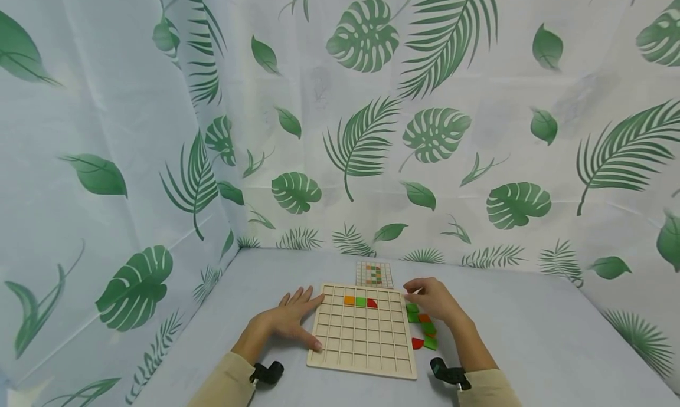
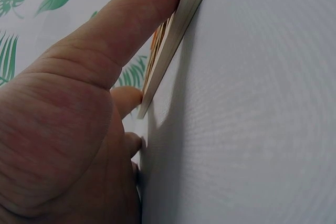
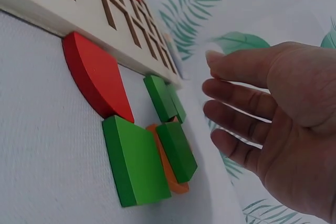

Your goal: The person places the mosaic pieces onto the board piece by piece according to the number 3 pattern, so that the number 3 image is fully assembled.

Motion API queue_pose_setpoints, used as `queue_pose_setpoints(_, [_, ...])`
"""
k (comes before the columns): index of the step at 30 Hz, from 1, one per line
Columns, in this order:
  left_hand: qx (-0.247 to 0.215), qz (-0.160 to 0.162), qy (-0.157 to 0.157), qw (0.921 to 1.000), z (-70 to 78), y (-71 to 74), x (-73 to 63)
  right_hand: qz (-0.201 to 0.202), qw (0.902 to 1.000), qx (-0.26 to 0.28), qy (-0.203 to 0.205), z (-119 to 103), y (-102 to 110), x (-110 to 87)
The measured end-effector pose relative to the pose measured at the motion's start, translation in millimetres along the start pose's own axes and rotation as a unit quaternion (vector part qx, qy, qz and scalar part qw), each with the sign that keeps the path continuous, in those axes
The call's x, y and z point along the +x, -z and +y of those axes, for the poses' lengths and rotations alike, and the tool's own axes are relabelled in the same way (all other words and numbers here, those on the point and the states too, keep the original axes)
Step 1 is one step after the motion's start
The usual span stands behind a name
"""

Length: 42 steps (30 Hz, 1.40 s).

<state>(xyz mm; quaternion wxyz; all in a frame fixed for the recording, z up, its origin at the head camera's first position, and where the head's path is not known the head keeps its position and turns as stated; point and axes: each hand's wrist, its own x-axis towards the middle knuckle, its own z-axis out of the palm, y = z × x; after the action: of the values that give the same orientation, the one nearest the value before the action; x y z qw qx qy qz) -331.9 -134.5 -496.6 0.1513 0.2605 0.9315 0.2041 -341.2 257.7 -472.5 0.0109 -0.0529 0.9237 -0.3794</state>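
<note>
A square wooden grid board (image 1: 366,368) lies on the table. In one of its upper rows sit an orange tile (image 1: 349,301), a green tile (image 1: 361,302) and a red rounded tile (image 1: 372,304). My left hand (image 1: 287,317) is spread at the board's left side, thumb and index finger touching its edge. My right hand (image 1: 434,298) hovers by the upper right corner over loose tiles, its fingers loosely bent. No tile shows between them in the right wrist view. Below it lie a loose red quarter-round tile (image 3: 97,77) and several green tiles, including a near one (image 3: 139,163).
A small card with a printed colored grid (image 1: 361,281) lies just behind the board. An orange tile (image 3: 170,161) lies partly under a green one (image 3: 177,151). White cloth with green leaf prints hangs behind and at the left of the pale table (image 1: 531,330).
</note>
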Motion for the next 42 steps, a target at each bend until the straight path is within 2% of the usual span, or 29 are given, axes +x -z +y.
queue_pose_setpoints(6, [0.007, 0.002, -0.002, 1.0000, -0.6, 0.4, 1.3, -0.003, 0.9999, -0.007, -0.010, 6.5, 3.1, -1.4])
queue_pose_setpoints(16, [0.003, 0.002, -0.003, 1.0000, -2.8, -0.4, 1.6, -0.015, 0.9997, -0.016, -0.004, 15.4, 3.2, -0.4])
queue_pose_setpoints(22, [0.005, 0.003, -0.005, 1.0000, -2.8, -0.9, 1.4, -0.019, 0.9996, -0.009, -0.017, 18.1, 2.0, -1.3])
queue_pose_setpoints(37, [0.001, 0.000, 0.001, 1.0000, -4.9, -3.9, 3.5, -0.030, 0.9995, 0.000, -0.011, 22.0, 1.5, -1.8])
queue_pose_setpoints(42, [-0.002, 0.002, 0.001, 1.0000, -5.7, -4.2, 4.3, -0.026, 0.9995, -0.013, -0.013, 23.3, -0.6, -0.6])
